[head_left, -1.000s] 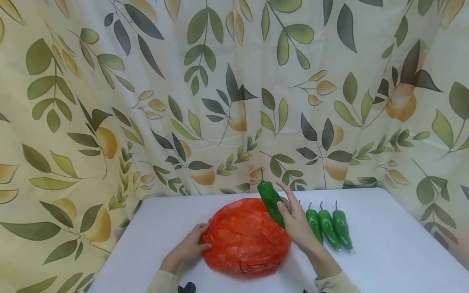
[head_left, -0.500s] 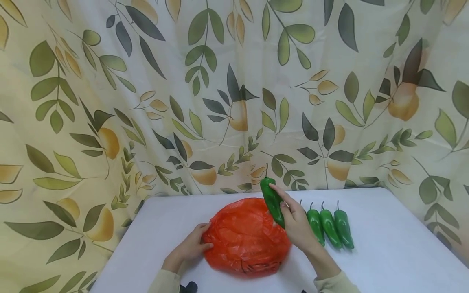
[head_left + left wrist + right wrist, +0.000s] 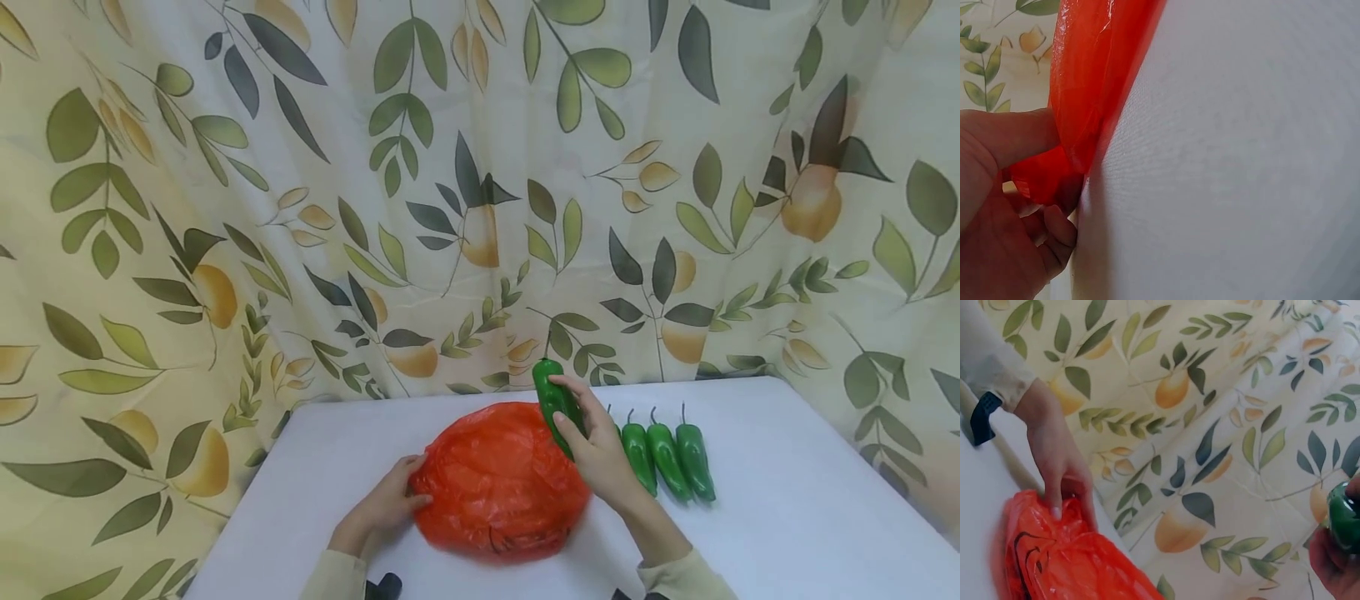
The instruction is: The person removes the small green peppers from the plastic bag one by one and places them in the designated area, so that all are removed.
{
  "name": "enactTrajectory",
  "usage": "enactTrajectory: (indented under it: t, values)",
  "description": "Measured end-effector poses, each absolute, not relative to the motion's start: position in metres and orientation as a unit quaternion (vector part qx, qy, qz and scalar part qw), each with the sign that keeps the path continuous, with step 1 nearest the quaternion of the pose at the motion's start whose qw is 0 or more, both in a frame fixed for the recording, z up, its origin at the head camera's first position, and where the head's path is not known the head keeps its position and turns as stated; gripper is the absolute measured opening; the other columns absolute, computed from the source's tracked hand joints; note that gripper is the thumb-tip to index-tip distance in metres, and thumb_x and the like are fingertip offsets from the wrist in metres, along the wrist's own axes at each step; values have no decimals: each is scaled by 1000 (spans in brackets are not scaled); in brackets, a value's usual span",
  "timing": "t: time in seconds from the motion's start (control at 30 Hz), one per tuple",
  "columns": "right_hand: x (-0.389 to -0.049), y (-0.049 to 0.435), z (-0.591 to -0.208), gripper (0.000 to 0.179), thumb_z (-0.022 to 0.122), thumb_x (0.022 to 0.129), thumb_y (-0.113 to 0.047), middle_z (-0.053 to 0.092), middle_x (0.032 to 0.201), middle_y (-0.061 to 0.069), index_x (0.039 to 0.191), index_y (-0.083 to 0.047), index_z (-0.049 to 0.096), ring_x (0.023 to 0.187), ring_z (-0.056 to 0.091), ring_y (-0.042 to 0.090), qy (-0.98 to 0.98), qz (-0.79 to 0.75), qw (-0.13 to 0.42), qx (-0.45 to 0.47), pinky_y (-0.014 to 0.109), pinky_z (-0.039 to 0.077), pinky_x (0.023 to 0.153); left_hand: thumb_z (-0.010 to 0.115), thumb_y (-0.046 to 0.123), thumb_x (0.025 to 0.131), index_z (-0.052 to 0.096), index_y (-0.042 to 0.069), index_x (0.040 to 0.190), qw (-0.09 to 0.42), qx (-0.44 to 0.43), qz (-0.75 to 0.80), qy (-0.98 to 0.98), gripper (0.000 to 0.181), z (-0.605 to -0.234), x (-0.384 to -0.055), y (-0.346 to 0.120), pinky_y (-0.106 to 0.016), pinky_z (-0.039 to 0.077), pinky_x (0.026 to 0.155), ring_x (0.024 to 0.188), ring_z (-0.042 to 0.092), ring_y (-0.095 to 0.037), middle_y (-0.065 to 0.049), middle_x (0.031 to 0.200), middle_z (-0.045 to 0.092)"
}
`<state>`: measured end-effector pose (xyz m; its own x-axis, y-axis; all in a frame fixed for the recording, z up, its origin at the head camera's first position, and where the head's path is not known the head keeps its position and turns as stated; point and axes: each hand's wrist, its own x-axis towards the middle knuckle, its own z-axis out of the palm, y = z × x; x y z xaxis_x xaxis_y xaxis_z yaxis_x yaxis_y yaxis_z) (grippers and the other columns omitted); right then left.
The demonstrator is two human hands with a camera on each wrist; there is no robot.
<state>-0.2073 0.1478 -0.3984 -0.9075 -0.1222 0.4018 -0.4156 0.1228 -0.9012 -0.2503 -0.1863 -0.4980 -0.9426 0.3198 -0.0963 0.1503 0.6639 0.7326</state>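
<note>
A red plastic bag [image 3: 495, 492], crumpled and rounded, sits on the white table. At its left side my left hand [image 3: 384, 500] grips the edge; in the left wrist view the thumb [image 3: 1025, 134] lies on one side of the red plastic and curled fingers on the other. Above the bag's right side, my right hand [image 3: 603, 458] holds a glossy green pepper [image 3: 550, 387] tilted, its stem pointing up. The right wrist view catches only the end of that pepper [image 3: 1342, 519], at the right border, with fingertips round it.
Several green peppers [image 3: 693, 462] lie side by side right of the bag, stems toward the back, one mostly hidden behind my right hand. A leaf-and-fruit patterned curtain [image 3: 420, 208] hangs behind and left of the white table [image 3: 780, 500]. Dark straps [image 3: 384, 586] show near the sleeves.
My right index finger, raised off the pepper a second ago, now lies against it. The pepper has turned slightly more upright. My left hand stays on the bag.
</note>
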Motion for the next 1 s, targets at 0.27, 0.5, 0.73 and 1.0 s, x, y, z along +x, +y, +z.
enactTrajectory:
  t: [0.27,0.5,0.73,1.0]
  values:
    - [-209,158,-394,50,48,103,1,42,154,23,149,-16,42,130,51,42,-750,627,127,168,34,54,101,71,15,93,39,1,154,105,128,393,904,71,-498,-252,-186,-64,36,116,144,39,-44,-22,155,40]
    - [-207,178,-381,53,45,104,0,35,159,22,154,-16,38,137,44,43,-762,599,164,184,6,41,97,71,15,93,40,0,153,106,126,390,906,70,-500,-254,-188,-65,35,117,144,39,-44,-21,155,40]
    - [-206,191,-375,56,44,104,1,36,158,22,156,-18,38,133,47,46,-801,538,168,203,40,51,104,73,16,92,39,4,154,104,114,396,905,72,-492,-253,-186,-64,37,115,145,38,-43,-19,157,39]
    - [-198,204,-387,54,53,101,0,34,157,24,152,-13,41,132,48,52,-812,526,152,202,46,57,95,72,16,92,39,4,155,113,114,391,906,72,-498,-251,-189,-63,38,115,144,39,-42,-19,156,40]
